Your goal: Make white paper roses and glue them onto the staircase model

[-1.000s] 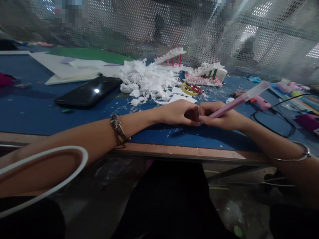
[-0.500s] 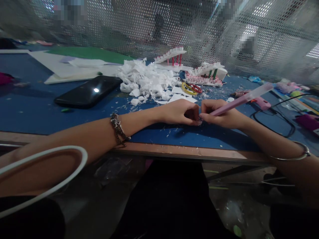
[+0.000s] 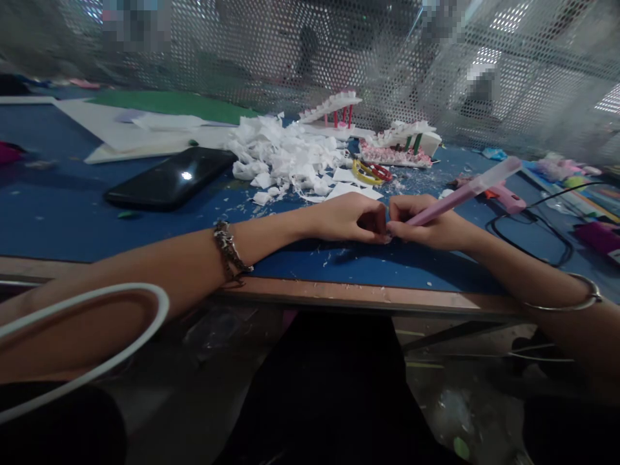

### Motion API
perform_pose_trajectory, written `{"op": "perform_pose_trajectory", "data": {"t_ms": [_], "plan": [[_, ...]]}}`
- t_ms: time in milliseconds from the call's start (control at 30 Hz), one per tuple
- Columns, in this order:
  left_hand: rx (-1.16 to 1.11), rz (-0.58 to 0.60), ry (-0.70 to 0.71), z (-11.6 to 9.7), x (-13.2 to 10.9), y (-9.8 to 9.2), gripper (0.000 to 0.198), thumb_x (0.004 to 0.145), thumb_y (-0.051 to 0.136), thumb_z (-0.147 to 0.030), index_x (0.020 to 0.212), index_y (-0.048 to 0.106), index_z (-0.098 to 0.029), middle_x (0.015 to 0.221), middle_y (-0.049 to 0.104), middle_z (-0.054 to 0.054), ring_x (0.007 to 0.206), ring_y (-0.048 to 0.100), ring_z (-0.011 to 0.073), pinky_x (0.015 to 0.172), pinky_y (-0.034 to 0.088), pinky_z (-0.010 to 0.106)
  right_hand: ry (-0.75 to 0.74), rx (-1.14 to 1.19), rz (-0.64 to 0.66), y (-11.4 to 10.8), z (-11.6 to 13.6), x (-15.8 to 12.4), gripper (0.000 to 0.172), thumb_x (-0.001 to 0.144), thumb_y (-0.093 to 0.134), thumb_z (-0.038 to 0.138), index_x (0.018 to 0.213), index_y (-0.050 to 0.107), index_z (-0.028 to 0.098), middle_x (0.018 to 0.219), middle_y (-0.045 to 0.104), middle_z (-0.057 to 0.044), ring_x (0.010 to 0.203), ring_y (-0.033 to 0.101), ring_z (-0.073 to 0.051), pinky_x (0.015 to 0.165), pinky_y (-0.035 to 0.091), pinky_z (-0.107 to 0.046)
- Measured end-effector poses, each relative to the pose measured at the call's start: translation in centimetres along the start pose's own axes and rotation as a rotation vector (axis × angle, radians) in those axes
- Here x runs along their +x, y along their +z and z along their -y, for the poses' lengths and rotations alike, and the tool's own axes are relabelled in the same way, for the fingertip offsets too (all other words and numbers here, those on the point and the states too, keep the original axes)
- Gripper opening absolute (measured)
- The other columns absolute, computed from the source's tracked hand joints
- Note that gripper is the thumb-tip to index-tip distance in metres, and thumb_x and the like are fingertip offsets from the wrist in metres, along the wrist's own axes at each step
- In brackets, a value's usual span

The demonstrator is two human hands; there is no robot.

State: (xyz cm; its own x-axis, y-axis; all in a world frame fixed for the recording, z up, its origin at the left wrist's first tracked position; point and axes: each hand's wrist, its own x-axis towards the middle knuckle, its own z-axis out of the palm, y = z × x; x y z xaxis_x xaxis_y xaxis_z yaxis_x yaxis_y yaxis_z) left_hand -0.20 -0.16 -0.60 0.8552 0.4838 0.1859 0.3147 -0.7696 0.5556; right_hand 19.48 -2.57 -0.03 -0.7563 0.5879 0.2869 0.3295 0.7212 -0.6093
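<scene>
My left hand (image 3: 351, 218) rests near the table's front edge, thumb and fingers pinched together. Whatever lies between those fingertips is too small to make out. Touching or almost touching it, my right hand (image 3: 431, 223) is closed around a pink pen-like stick (image 3: 465, 192) with a paler, translucent upper end. The stick tilts up to the right, and its lower end is hidden in the fingers. Just beyond my hands lie white paper pieces (image 3: 356, 191), yellow-handled and red-handled scissors (image 3: 368, 173), and a heap of torn white scraps (image 3: 290, 155).
A black phone (image 3: 172, 177) lies on the blue tabletop (image 3: 53, 213) at left, before white and green sheets (image 3: 165, 106). Two small stair-like models (image 3: 339, 110) stand at the back. A pink glue gun (image 3: 508, 199) and black cable (image 3: 562, 239) lie at right.
The top of the pink stick has tipped slightly left and down as my right hand shifts a little. My left hand stays almost in place.
</scene>
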Motion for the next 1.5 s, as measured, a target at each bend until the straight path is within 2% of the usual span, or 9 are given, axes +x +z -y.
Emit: {"op": "perform_pose_trajectory", "data": {"t_ms": [200,333,433,567,900,1033,1267,1367,1500], "plan": [[0.004,-0.001,0.015,0.09,-0.02,0.02,0.021,0.076,0.061,-0.033,0.079,0.059,-0.012,0.072,0.063,0.002,0.066,0.057,0.0095,0.062,0.04,0.019,-0.013,-0.014,-0.033,0.07,-0.23,0.0,0.025,0.086,0.053,0.024,0.065,0.042,0.016,0.06,0.041,0.005,0.056,0.035,-0.005,0.052,0.027,-0.02],[0.007,0.003,0.018,0.11,0.0,0.06,0.022,0.076,0.061,-0.033,0.082,0.059,-0.012,0.075,0.064,0.003,0.067,0.056,0.0095,0.062,0.04,0.019,-0.004,0.009,0.011,0.11,-0.15,0.02,0.027,0.087,0.052,0.024,0.064,0.04,0.017,0.059,0.038,0.006,0.055,0.035,-0.005,0.052,0.027,-0.021],[0.014,-0.004,0.015,0.07,-0.01,0.07,0.021,0.076,0.06,-0.033,0.081,0.058,-0.013,0.073,0.063,0.002,0.066,0.055,0.0092,0.061,0.038,0.018,0.009,-0.009,-0.038,0.1,-0.08,0.03,0.026,0.086,0.053,0.025,0.065,0.04,0.017,0.06,0.04,0.005,0.055,0.034,-0.006,0.052,0.027,-0.021],[0.039,-0.003,0.03,0.11,-0.03,0.06,0.023,0.077,0.059,-0.035,0.082,0.058,-0.012,0.074,0.062,0.002,0.067,0.054,0.0093,0.062,0.038,0.018,0.019,0.011,0.004,0.11,0.03,0.05,0.027,0.086,0.052,0.025,0.064,0.039,0.017,0.059,0.039,0.005,0.056,0.035,-0.006,0.053,0.027,-0.021],[0.038,-0.007,0.014,-0.12,-0.02,0.06,0.023,0.077,0.059,-0.035,0.081,0.057,-0.012,0.073,0.061,0.002,0.065,0.054,0.0092,0.062,0.038,0.019,0.009,-0.026,-0.069,0.1,-0.08,0.04,0.027,0.085,0.054,0.024,0.063,0.039,0.017,0.058,0.039,0.006,0.054,0.033,-0.005,0.051,0.026,-0.021],[0.054,-0.006,0.013,-0.26,-0.06,0.03,0.023,0.078,0.058,-0.035,0.082,0.058,-0.012,0.072,0.06,0.002,0.065,0.052,0.0089,0.062,0.037,0.018,0.032,0.005,-0.026,0.13,-0.01,0.04,0.028,0.086,0.053,0.025,0.063,0.039,0.017,0.058,0.04,0.006,0.054,0.035,-0.005,0.051,0.027,-0.021],[0.056,-0.006,0.009,-0.32,-0.04,-0.03,0.023,0.078,0.058,-0.034,0.082,0.058,-0.012,0.073,0.059,0.002,0.064,0.051,0.0089,0.063,0.037,0.019,0.043,0.008,-0.019,0.13,0.04,-0.01,0.029,0.086,0.053,0.026,0.063,0.039,0.017,0.058,0.04,0.006,0.055,0.035,-0.005,0.052,0.028,-0.021],[0.054,-0.01,0.001,-0.34,0.0,0.01,0.024,0.077,0.058,-0.035,0.082,0.058,-0.012,0.071,0.059,0.001,0.063,0.051,0.0089,0.061,0.037,0.019,0.029,-0.016,-0.07,0.08,-0.03,0.01,0.027,0.085,0.054,0.024,0.064,0.04,0.017,0.058,0.04,0.006,0.054,0.034,-0.005,0.051,0.027,-0.021],[0.065,-0.014,0.016,-0.24,0.01,0.08,0.024,0.077,0.058,-0.036,0.08,0.058,-0.012,0.071,0.059,0.002,0.064,0.051,0.009,0.062,0.037,0.019,0.018,-0.01,-0.039,0.11,-0.06,0.02,0.028,0.086,0.053,0.025,0.063,0.039,0.017,0.058,0.04,0.006,0.054,0.036,-0.006,0.051,0.028,-0.021]]}}
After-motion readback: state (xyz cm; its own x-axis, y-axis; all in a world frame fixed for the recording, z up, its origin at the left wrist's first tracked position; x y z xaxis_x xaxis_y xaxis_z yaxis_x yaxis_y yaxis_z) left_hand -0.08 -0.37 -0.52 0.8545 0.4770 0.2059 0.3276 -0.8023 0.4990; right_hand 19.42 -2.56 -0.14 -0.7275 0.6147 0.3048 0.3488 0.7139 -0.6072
